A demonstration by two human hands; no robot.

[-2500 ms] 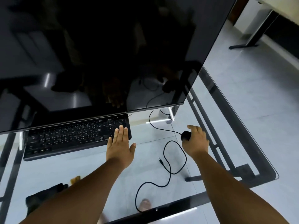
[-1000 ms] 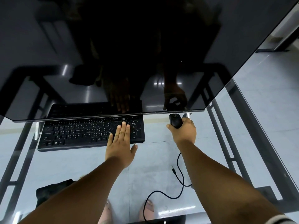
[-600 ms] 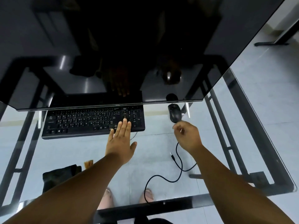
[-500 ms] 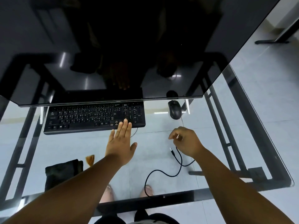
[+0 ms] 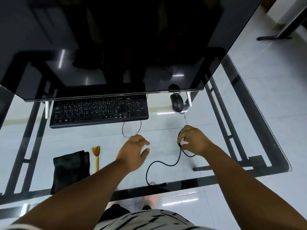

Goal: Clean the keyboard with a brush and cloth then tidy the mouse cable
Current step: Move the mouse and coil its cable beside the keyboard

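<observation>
1. Two hands over a glass desk (image 5: 259, 146): right hand (image 5: 194, 141) pinches the mouse cable (image 5: 166, 163); left hand (image 5: 132, 151) hovers loosely curled, grasping nothing.
2. Keyboard (image 5: 99, 112) lettering unreadable; mouse (image 5: 177, 102) beneath the monitor (image 5: 116, 47).
3. Cloth (image 5: 70, 170) and brush (image 5: 96, 156) lie left.

Ahead of the left grip (image 5: 132, 151) the glass table (image 5: 166, 135) lies open up to the keyboard (image 5: 99, 112) under the low monitor (image 5: 116, 47), while the cloth (image 5: 70, 170) and brush (image 5: 96, 156) block its left side and the mouse cable (image 5: 166, 163) loops toward the right grip (image 5: 194, 141).
</observation>
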